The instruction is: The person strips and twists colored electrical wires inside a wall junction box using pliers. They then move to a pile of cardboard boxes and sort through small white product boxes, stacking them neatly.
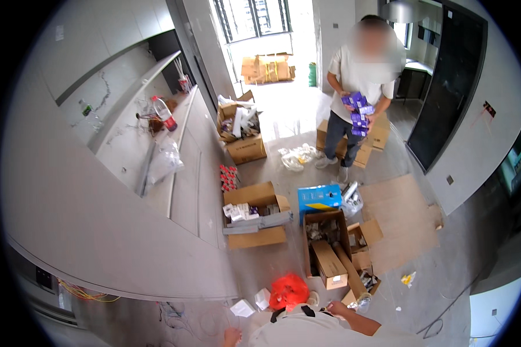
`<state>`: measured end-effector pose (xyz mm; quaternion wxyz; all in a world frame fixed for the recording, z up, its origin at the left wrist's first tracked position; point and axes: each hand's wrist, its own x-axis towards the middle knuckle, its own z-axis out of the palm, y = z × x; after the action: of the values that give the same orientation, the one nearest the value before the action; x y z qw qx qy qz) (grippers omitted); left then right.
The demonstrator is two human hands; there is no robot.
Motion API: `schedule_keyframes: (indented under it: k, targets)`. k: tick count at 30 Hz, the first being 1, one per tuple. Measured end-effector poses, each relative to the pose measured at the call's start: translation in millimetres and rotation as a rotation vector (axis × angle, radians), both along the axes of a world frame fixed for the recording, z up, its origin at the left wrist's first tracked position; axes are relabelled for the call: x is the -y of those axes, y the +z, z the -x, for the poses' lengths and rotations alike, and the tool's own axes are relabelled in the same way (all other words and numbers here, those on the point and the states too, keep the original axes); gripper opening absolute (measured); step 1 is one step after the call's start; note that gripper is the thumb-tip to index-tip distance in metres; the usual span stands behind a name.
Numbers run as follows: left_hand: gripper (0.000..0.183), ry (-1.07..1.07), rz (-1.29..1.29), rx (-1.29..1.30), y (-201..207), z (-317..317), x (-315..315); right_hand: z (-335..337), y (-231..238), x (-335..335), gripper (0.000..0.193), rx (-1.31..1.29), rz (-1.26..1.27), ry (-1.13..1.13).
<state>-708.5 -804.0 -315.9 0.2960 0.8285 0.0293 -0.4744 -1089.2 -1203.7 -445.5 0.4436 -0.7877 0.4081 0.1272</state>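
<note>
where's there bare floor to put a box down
Bare floor lies between the open carton holding white boxes and the red bag. The flat cardboard sheet further right also offers room. It is crowded from the blue box and clear bag down to the long brown box.

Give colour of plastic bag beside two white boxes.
The bag is red-orange, clearest in head view.

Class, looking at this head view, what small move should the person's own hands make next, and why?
Perhaps move the left hand toward the nearer white box: it appears just beyond that hand in view, while the right hand is farther off, past the red bag.
</note>
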Motion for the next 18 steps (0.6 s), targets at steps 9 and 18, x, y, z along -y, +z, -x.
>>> schedule_keyframes:
  k: [9, 18]
  targets:
    - [0.019, 0.098, 0.074, -0.029, -10, -20, -27, -47, 17, -5, 0.015, -0.039, -0.041, 0.222]
    - [0.020, 0.069, 0.179, -0.036, -15, -55, -77, -103, 61, -22, 0.019, -0.013, -0.156, -0.110]
